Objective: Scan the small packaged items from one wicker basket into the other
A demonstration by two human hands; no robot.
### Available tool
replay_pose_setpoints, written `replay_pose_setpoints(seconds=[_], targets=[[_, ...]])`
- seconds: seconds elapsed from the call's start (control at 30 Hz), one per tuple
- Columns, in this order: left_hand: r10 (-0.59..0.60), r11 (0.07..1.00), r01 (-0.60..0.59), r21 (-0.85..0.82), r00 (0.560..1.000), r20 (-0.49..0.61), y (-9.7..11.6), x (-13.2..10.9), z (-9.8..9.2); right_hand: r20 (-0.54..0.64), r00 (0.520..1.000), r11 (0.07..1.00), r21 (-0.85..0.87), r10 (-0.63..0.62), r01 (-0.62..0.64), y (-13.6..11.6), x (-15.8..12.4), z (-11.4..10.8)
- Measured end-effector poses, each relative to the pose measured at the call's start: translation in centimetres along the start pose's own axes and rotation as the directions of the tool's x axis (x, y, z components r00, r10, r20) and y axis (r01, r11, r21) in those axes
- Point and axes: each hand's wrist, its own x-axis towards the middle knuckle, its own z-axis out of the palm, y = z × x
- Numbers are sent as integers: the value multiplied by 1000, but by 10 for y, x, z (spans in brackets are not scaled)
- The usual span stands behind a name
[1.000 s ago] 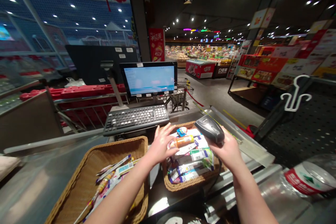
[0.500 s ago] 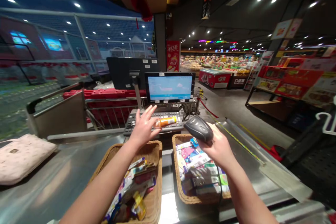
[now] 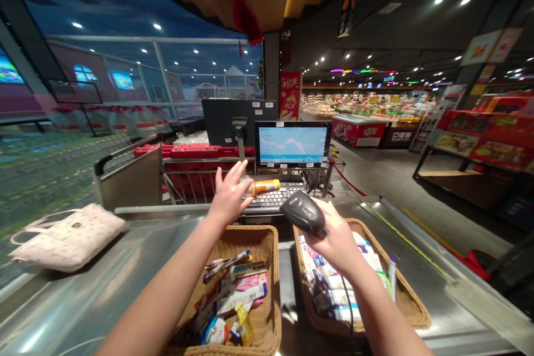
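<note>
My left hand (image 3: 229,193) is raised over the left wicker basket (image 3: 273,289), near the keyboard. Its thumb side holds an orange tube-shaped container (image 3: 263,187) with a yellow cap, lying sideways and pointing right; the other fingers stretch upward. A black handheld barcode scanner (image 3: 303,212) is gripped in my right hand (image 3: 337,236), its head turned left toward the container but apart from it. The scanner's cord hangs down past the right wicker basket (image 3: 400,295). Small packaged goods fill part of both baskets, and my forearms hide some of them.
Behind my hands stand a keyboard (image 3: 273,198) and a lit monitor (image 3: 292,144). A pale handbag (image 3: 79,236) lies on the metal counter (image 3: 137,245) at left. Past the counter are a shopping cart (image 3: 187,181) and a red-and-white freezer (image 3: 359,130).
The view has swung left, so the surroundings sit farther right. Against the baskets, both hands have moved left, and the scanner is closer to the orange container. Both grips are kept.
</note>
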Motion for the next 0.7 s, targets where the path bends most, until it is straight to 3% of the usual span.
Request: replay_pose_setpoints(seconds=[0.23, 0.7], targets=[[2, 1000, -2, -14, 1000, 1, -8, -5, -3, 9, 1000, 1000, -2, -5, 6, -9, 0, 15], [17, 1000, -17, 18, 999, 28, -17, -12, -4, 24, 1000, 1000, 1, 19, -19, -15, 0, 22]])
